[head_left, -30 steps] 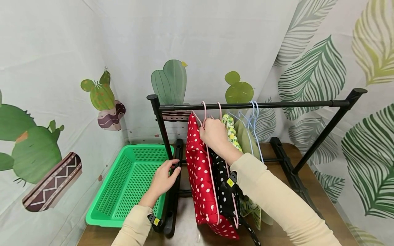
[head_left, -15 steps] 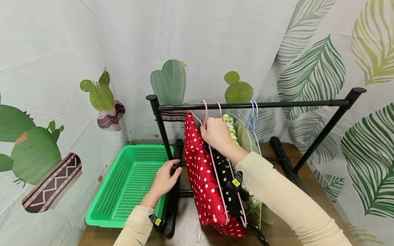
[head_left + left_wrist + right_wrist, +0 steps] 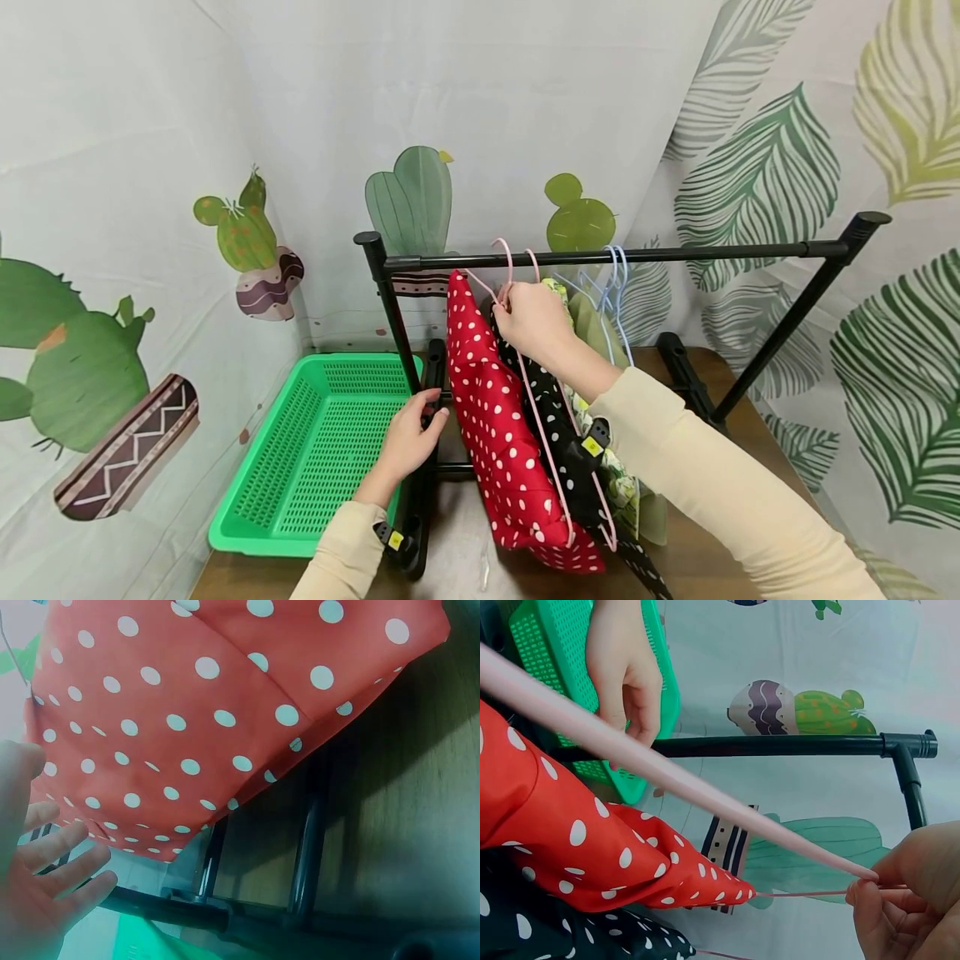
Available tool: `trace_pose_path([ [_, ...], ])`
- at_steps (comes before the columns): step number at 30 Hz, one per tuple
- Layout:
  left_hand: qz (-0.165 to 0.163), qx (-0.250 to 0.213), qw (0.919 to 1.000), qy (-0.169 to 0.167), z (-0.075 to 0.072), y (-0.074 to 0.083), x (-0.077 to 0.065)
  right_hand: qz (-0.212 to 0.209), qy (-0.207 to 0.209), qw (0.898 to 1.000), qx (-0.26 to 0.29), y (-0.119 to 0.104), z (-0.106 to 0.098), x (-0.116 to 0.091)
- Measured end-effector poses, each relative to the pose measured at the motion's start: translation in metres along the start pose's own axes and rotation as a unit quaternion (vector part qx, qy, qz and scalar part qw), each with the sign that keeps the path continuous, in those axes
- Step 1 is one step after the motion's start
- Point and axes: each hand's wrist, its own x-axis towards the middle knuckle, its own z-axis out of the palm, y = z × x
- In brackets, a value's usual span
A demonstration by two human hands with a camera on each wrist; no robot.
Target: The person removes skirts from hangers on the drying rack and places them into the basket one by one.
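Note:
My right hand (image 3: pixel 538 323) pinches a pink hanger (image 3: pixel 667 776) just below its hook, thumb against fingers. The hook stands at the black rack bar (image 3: pixel 690 252), its curve above the bar in the head view. From this hanger hangs a red garment with white dots (image 3: pixel 495 433), tilted, its lower end toward the right. Behind it is a black dotted garment (image 3: pixel 551 417) on another pink hanger. My left hand (image 3: pixel 408 437) is beside the rack's left upright (image 3: pixel 397 329), fingers extended and holding nothing in the left wrist view (image 3: pixel 56 881).
Left of the rack sits a green perforated basket (image 3: pixel 330 458) on the brown table (image 3: pixel 240 575). Farther right on the bar are a yellow-and-green printed garment (image 3: pixel 622 492), an olive one (image 3: pixel 592 329) and blue hangers (image 3: pixel 618 292). Printed curtains (image 3: pixel 525 100) stand behind.
My right hand has shifted slightly right and up with the pink hanger, and its hook has risen against the bar. The red garment's lower end has swung right. The left hand has barely moved.

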Motion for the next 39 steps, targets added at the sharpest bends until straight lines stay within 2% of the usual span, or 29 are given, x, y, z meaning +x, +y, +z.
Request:
trace_pose_path([
  [16, -0.047, -0.048, 0.9976, 0.015, 0.021, -0.010, 0.003, -0.039, 0.010, 0.999, 0.001, 0.000, -0.012, -0.005],
  [22, -0.071, -0.081, 0.9940, 0.022, 0.028, -0.012, 0.004, -0.043, 0.003, 0.999, -0.002, 0.002, -0.014, -0.005],
  [28, -0.123, -0.112, 0.9860, 0.013, 0.038, -0.015, 0.007, -0.045, 0.005, 0.999, -0.008, 0.003, -0.017, -0.007],
  [33, -0.158, -0.152, 0.9757, 0.004, 0.045, -0.015, 0.007, -0.054, 0.012, 0.998, -0.010, 0.003, -0.018, -0.007],
  [36, -0.185, -0.167, 0.9686, -0.005, 0.051, -0.018, 0.007, -0.054, 0.013, 0.998, -0.011, 0.004, -0.020, -0.007],
  [39, -0.203, -0.204, 0.9575, -0.020, 0.057, -0.020, 0.006, -0.048, 0.009, 0.999, -0.009, 0.005, -0.021, -0.006],
])
